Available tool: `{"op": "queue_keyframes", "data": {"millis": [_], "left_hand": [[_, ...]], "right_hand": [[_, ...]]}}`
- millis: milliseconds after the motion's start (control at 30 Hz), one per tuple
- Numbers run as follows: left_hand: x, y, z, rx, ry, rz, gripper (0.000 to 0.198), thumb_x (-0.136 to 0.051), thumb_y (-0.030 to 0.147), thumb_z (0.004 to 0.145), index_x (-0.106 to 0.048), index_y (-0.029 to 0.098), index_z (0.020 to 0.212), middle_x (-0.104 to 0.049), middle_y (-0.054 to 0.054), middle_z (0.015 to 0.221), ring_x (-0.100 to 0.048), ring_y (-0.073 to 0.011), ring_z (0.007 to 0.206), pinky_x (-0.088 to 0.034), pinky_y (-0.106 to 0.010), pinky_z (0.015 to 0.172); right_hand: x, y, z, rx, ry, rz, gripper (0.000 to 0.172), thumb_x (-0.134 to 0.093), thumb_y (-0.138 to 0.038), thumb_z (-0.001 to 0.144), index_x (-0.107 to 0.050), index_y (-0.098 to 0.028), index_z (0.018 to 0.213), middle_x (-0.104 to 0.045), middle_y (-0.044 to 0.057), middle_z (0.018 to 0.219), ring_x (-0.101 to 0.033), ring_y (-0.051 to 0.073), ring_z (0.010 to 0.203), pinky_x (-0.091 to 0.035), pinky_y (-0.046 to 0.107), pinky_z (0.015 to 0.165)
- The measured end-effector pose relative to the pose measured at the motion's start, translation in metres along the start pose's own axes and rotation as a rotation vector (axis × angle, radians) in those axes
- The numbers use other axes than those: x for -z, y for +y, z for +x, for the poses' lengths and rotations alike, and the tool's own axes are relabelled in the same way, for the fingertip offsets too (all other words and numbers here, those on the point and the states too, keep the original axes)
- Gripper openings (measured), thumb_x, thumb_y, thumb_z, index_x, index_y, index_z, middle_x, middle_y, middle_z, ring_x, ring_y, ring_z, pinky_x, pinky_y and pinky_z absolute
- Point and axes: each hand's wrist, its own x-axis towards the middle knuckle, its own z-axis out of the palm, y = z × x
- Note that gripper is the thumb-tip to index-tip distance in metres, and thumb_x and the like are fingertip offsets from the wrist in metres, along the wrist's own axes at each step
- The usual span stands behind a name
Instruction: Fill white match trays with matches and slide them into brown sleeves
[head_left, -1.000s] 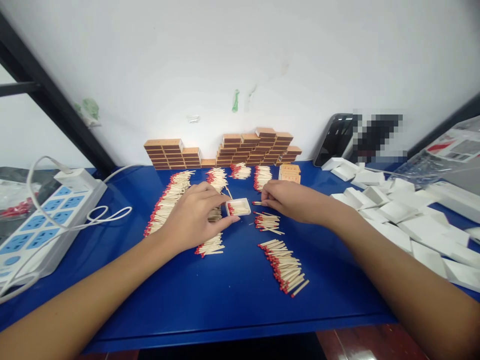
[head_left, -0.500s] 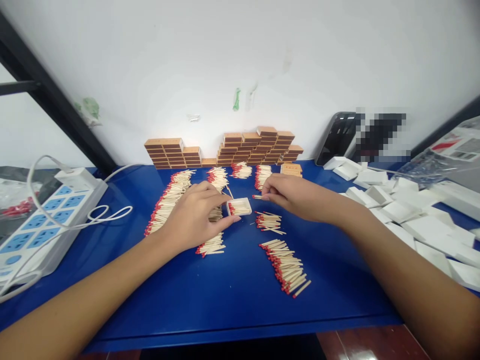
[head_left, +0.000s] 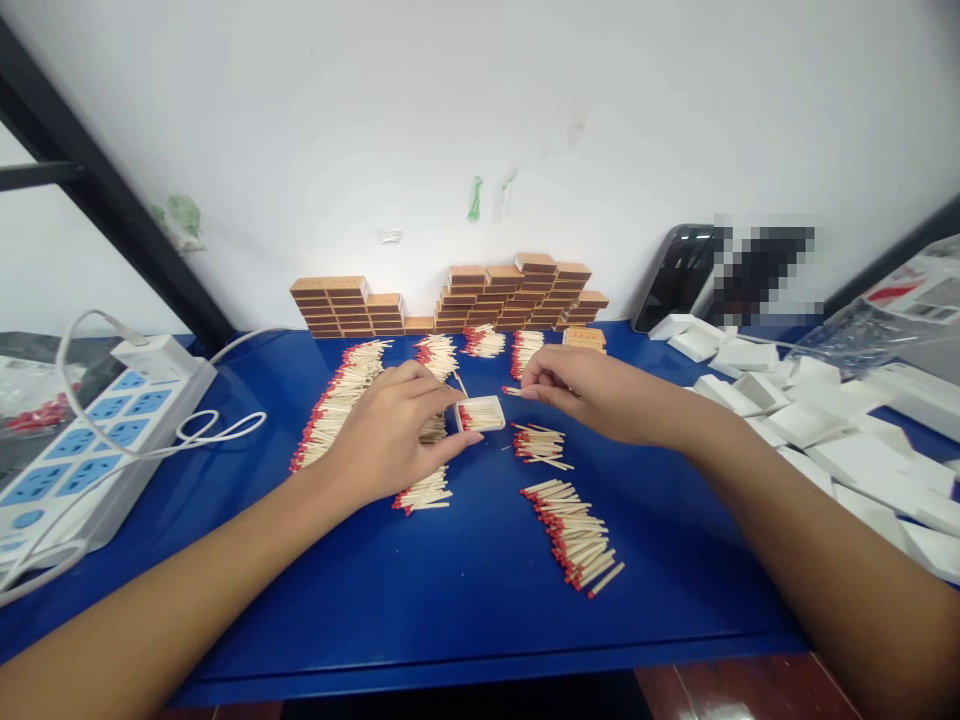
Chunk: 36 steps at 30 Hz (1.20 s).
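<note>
My left hand grips a small white matchbox tray between thumb and fingers; the tray lies on the blue table with red-tipped matches in it. My right hand pinches a match or two just to the tray's right, a little above the table. A small loose bunch of matches lies under my right hand. A longer row of matches sits nearer me, and another bunch lies below my left hand.
Stacked brown matchboxes line the wall, with match heaps in front. White empty trays crowd the right side. A white and blue power strip with cables lies at the left. A dark phone leans on the wall.
My right hand has lifted slightly from the table with the pinched match and drawn it up toward the tray's right side. My left hand and the tray stayed put.
</note>
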Motion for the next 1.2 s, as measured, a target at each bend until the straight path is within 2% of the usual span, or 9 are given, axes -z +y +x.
{"op": "queue_keyframes", "data": {"millis": [533,700,933,1200], "left_hand": [[0.000,0.001,0.000,-0.010,-0.004,0.005,0.036,-0.072,0.048,0.095,-0.075,0.017,0.114,-0.078,-0.008,0.099,-0.066,-0.0278,0.098,-0.054,-0.045,0.091],[0.000,0.003,0.000,-0.016,-0.002,0.008,0.036,-0.072,0.047,0.095,-0.075,0.017,0.113,-0.077,-0.009,0.099,-0.066,-0.0276,0.098,-0.053,-0.044,0.090],[0.000,0.005,-0.001,-0.028,0.015,-0.008,0.035,-0.074,0.047,0.095,-0.074,0.017,0.113,-0.078,-0.009,0.099,-0.067,-0.0274,0.099,-0.053,-0.044,0.090],[0.000,0.004,0.000,-0.031,0.027,0.003,0.035,-0.071,0.047,0.096,-0.074,0.016,0.111,-0.077,-0.009,0.098,-0.067,-0.0275,0.098,-0.053,-0.045,0.090]], "right_hand": [[0.001,-0.013,-0.003,0.034,0.032,0.130,0.028,-0.049,-0.047,0.106,-0.058,-0.023,0.094,-0.063,0.002,0.082,-0.051,0.017,0.070,-0.035,0.031,0.063],[-0.008,-0.023,-0.004,0.062,0.074,0.114,0.023,-0.049,-0.041,0.107,-0.058,-0.023,0.095,-0.063,0.002,0.084,-0.053,0.018,0.075,-0.036,0.031,0.066],[-0.023,-0.037,-0.002,0.072,0.051,0.007,0.012,-0.047,-0.025,0.106,-0.057,-0.021,0.099,-0.066,0.005,0.097,-0.058,0.018,0.081,-0.038,0.031,0.069],[-0.016,-0.024,-0.002,0.153,0.101,0.012,0.013,-0.054,-0.028,0.104,-0.062,-0.021,0.098,-0.065,0.005,0.097,-0.057,0.018,0.083,-0.039,0.031,0.071]]}}
